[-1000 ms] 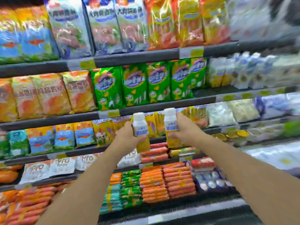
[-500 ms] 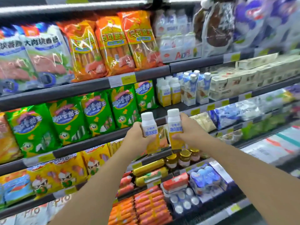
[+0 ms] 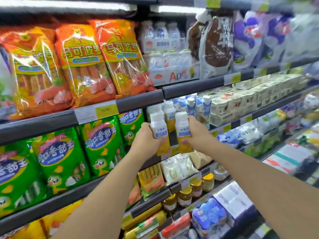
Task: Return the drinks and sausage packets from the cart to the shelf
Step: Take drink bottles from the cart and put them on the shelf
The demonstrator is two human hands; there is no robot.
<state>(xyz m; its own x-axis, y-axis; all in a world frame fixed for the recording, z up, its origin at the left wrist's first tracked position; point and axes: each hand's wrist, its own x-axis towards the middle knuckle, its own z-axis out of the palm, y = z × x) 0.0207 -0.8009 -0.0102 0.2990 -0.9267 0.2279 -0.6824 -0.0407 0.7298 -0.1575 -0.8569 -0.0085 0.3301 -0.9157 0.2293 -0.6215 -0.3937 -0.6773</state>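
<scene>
Head view: left hand [image 3: 146,138] clamped on one yoghurt drink bottle [image 3: 158,133], right hand [image 3: 194,133] clamped on another bottle [image 3: 183,132], both raised just short of matching bottles on shelf [image 3: 168,112]. Not yet shelved; cart unseen. Since earlier frame: nearer that row.

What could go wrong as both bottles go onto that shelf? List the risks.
1. The left bottle and right bottle go in side by side, so they may topple the matching bottles already standing there.
2. The left hand and right hand each hold low, so a top-heavy bottle might tip.
</scene>
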